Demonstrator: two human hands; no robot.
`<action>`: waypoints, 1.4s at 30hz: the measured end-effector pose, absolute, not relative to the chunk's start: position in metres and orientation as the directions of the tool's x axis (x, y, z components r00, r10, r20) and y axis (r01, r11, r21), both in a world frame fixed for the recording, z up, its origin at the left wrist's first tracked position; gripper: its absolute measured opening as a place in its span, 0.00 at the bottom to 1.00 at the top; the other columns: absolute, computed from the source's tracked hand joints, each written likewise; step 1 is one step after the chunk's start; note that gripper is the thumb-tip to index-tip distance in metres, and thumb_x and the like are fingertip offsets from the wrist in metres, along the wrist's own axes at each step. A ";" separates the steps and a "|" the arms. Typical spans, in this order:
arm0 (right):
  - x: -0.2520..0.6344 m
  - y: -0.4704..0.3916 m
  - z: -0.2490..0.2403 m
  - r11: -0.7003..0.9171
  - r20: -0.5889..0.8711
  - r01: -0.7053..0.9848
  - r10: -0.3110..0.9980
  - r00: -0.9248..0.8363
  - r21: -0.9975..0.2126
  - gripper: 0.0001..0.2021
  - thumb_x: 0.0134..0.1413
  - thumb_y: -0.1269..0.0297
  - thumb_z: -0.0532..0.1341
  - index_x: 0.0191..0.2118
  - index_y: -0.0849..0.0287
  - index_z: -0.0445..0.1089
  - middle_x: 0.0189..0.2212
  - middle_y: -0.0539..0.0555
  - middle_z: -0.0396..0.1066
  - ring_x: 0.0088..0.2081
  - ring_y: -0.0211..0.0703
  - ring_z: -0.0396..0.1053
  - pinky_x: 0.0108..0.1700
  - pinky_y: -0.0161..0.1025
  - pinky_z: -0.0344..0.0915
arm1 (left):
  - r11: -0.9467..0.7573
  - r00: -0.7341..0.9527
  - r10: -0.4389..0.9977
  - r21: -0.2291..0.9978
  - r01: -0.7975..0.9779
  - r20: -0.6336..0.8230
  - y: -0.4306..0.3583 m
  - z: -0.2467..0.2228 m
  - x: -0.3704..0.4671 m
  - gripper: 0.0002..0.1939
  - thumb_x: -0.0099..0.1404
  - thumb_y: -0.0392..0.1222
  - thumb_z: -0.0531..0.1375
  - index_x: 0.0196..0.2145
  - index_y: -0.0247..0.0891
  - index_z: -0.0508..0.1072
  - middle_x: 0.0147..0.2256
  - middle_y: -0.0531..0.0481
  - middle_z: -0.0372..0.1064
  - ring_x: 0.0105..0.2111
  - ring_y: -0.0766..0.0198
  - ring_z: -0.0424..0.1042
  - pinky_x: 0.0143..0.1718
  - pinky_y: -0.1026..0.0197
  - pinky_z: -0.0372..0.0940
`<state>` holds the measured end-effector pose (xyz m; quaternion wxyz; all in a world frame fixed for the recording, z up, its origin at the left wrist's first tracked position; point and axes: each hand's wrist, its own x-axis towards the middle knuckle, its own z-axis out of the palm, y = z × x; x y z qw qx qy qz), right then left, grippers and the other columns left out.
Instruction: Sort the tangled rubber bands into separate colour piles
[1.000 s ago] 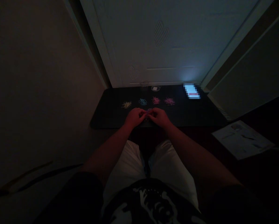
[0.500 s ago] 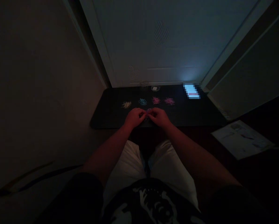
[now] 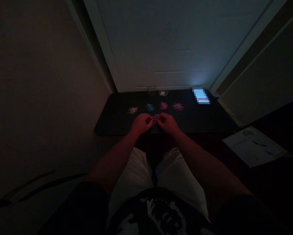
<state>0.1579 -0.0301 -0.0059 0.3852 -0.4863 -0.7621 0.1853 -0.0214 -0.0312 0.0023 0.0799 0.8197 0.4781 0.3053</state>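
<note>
My left hand (image 3: 143, 123) and my right hand (image 3: 168, 122) face each other over the near edge of a dark table (image 3: 117, 122). Between their fingertips lies a pile of purple sticks (image 3: 155, 119), partly covered by the fingers. Thumb and fingers are pinched together on both hands; whatever they pinch is too small and dark to make out. Beyond the hands lie separate piles of thin sticks: pale yellow sticks (image 3: 133, 110), blue sticks (image 3: 150, 107), red-pink sticks (image 3: 163, 105) and pink sticks (image 3: 178, 106).
At the table's back edge stand a clear container (image 3: 151, 89) and a round clear dish (image 3: 163, 93) with a white square. A lit, blurred-out screen (image 3: 201, 95) glows at the back right. A white door (image 3: 136, 42) rises behind. Low on the right lies a pale sheet (image 3: 254, 147).
My fingertips have drawn slightly apart, so more of the purple pile shows between them. The other piles have stayed where they were.
</note>
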 end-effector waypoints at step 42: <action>0.158 -0.029 -0.009 0.476 0.390 0.585 0.878 -0.276 -0.657 0.04 0.47 0.67 0.58 0.30 0.59 0.69 0.25 0.51 0.68 0.26 0.37 0.62 0.30 0.34 0.57 | -0.564 0.406 0.817 0.423 0.709 0.409 -0.032 0.003 -0.021 0.08 0.59 0.43 0.58 0.34 0.37 0.72 0.33 0.48 0.71 0.35 0.61 0.68 0.38 0.59 0.62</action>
